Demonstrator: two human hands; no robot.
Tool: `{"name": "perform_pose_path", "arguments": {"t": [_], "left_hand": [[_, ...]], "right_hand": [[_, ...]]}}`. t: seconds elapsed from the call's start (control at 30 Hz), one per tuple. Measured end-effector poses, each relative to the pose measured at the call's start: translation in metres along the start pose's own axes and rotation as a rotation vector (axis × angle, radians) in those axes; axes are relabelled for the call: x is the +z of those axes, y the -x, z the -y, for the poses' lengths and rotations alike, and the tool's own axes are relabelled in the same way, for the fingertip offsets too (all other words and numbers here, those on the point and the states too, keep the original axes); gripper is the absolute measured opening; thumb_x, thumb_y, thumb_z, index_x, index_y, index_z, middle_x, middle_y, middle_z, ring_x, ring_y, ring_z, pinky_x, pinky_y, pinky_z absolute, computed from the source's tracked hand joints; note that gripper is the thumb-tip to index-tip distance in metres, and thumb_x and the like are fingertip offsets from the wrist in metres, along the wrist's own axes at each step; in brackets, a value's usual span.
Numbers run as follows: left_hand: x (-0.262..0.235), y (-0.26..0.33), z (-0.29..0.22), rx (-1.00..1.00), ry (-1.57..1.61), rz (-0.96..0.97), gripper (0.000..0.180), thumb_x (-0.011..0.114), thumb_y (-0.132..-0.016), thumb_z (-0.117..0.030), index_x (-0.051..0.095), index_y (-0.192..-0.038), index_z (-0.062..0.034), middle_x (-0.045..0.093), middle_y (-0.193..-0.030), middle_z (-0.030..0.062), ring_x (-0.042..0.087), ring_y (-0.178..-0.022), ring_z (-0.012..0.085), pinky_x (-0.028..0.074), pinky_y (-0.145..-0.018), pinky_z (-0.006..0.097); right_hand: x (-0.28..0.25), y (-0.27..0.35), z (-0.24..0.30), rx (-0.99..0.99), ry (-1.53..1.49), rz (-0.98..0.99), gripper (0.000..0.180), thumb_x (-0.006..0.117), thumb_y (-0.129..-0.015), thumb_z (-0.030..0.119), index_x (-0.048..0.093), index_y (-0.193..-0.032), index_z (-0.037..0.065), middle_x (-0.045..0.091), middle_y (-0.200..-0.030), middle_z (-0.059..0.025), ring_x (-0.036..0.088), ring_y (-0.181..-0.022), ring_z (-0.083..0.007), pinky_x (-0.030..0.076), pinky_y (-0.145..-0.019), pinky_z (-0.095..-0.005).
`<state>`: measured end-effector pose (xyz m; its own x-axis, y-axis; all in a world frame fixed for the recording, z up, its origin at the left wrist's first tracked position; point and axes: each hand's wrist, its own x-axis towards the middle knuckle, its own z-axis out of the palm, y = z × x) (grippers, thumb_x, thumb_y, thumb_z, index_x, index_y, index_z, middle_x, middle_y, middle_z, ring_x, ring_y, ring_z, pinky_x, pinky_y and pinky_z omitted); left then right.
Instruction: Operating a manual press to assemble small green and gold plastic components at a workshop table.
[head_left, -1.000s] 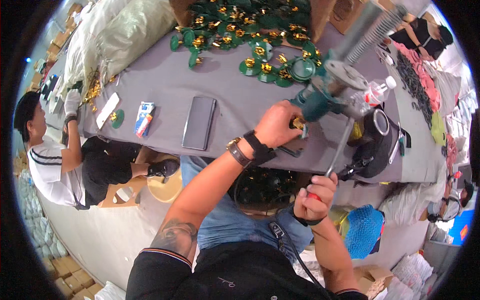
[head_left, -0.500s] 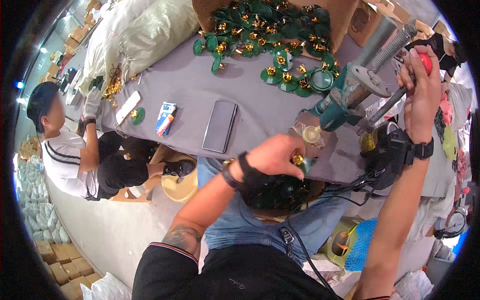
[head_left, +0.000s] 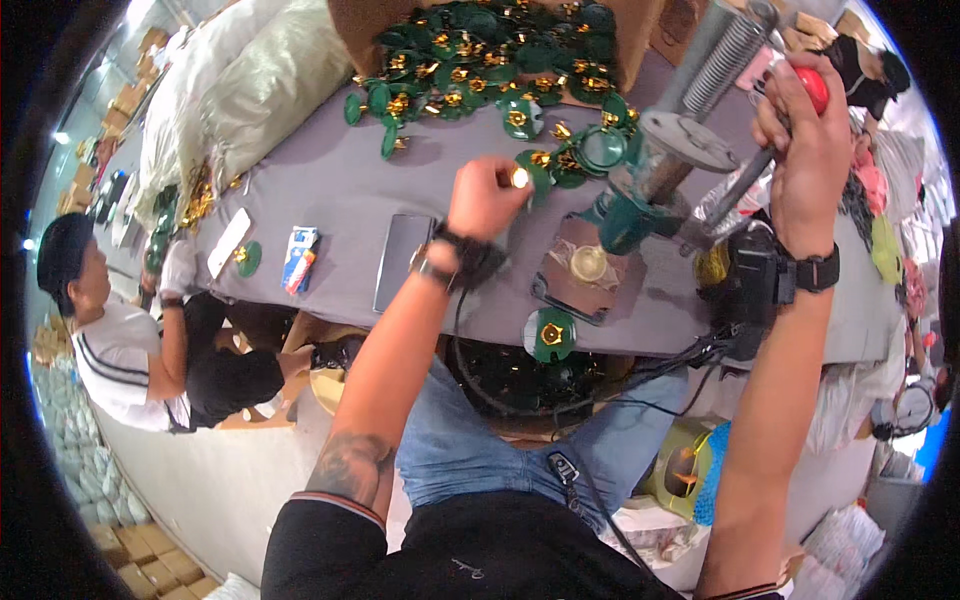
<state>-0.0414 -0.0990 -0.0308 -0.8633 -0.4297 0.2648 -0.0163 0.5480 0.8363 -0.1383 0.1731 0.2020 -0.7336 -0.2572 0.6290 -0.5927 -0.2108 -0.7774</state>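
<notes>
My left hand (head_left: 484, 200) is closed at the near edge of the pile, its fingertips pinching a green disc with a shiny gold crown-like piece (head_left: 521, 178). The hand partly hides it. My right hand (head_left: 812, 160) is wrapped round the red ball knob (head_left: 813, 90) of the lever on a green hand press (head_left: 625, 212). Below the press, a pale round seat (head_left: 588, 264) sits on a plate. Another green disc with a gold piece (head_left: 550, 335) lies at the table's front edge, apart from both hands.
Many green discs with gold pieces (head_left: 480, 60) spill from a cardboard box at the back. A dark phone (head_left: 402, 262) and a small blue-and-white packet (head_left: 299, 260) lie to the left. Black cables (head_left: 640, 385) hang over the front edge. A co-worker (head_left: 130, 340) sits at left.
My left hand has moved from the table's front edge up and left to the pile. The disc it was at now lies uncovered there. My right hand stays on the knob.
</notes>
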Motion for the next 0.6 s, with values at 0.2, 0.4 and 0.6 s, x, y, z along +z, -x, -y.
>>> {"name": "perform_pose_path", "arguments": {"t": [0.2,0.4,0.6], "left_hand": [[0.028,0.073,-0.052,0.327,0.025,0.247,0.03,0.084,-0.077,-0.014,0.072,-0.1,0.0015,0.069,-0.087,0.0174,0.068,-0.075,0.0284,0.054,-0.068,0.039],[0.034,0.069,-0.055,0.299,-0.004,0.263,0.029,0.085,-0.073,-0.016,0.071,-0.092,0.0011,0.065,-0.083,0.0166,0.065,-0.076,0.0345,0.051,-0.068,0.043],[0.036,0.074,-0.054,0.312,0.119,0.228,0.027,0.08,-0.071,-0.014,0.073,-0.096,-0.0055,0.067,-0.093,0.0149,0.065,-0.091,0.037,0.054,-0.081,0.045]], "right_hand": [[0.004,0.001,0.004,0.028,-0.049,0.025,0.026,0.063,-0.103,0.014,0.056,-0.125,0.002,0.054,-0.085,-0.002,0.04,-0.061,-0.0068,0.039,-0.06,-0.0258],[0.03,0.101,0.027,-0.158,-0.18,-0.149,0.014,0.06,-0.102,0.004,0.055,-0.114,0.008,0.055,-0.087,-0.0069,0.047,-0.073,-0.0155,0.042,-0.068,-0.0321],[0.025,0.298,-0.032,-0.46,0.653,0.107,0.038,0.074,-0.07,0.002,0.056,-0.088,0.029,0.058,-0.093,-0.0001,0.065,-0.093,-0.0271,0.043,-0.105,-0.0558]]}}
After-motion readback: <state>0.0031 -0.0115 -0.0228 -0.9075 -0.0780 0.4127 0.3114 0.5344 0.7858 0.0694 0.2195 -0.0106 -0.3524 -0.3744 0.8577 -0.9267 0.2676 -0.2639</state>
